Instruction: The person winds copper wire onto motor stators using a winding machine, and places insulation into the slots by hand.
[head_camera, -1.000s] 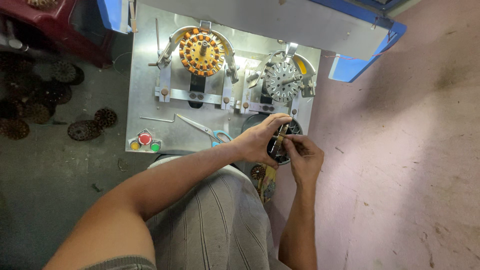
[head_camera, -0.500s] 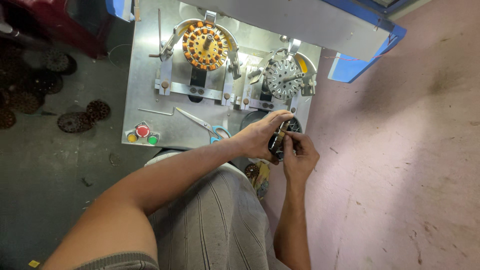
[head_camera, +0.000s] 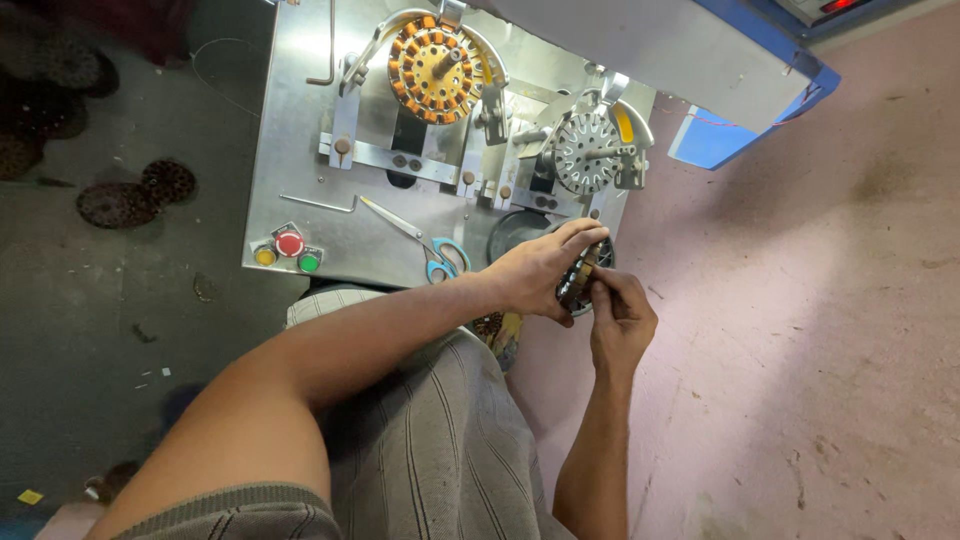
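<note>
My left hand (head_camera: 538, 270) grips a dark round stator core (head_camera: 580, 280) at the near right corner of a metal machine plate (head_camera: 300, 200). My right hand (head_camera: 620, 315) pinches the same core from below and the right. Much of the core is hidden by the fingers. On the plate behind the hands sit a copper-wound stator (head_camera: 437, 68) on the left fixture and a bare silver stator (head_camera: 588, 152) on the right fixture.
Blue-handled scissors (head_camera: 430, 252) lie on the plate left of my hands. Yellow, red and green buttons (head_camera: 288, 250) sit at the plate's near left corner. Dark wound cores (head_camera: 125, 195) lie on the floor at left. A blue box (head_camera: 720, 140) stands at right.
The view has shifted slightly, and the hands stay together on the core. My right fingers have moved a little along its edge.
</note>
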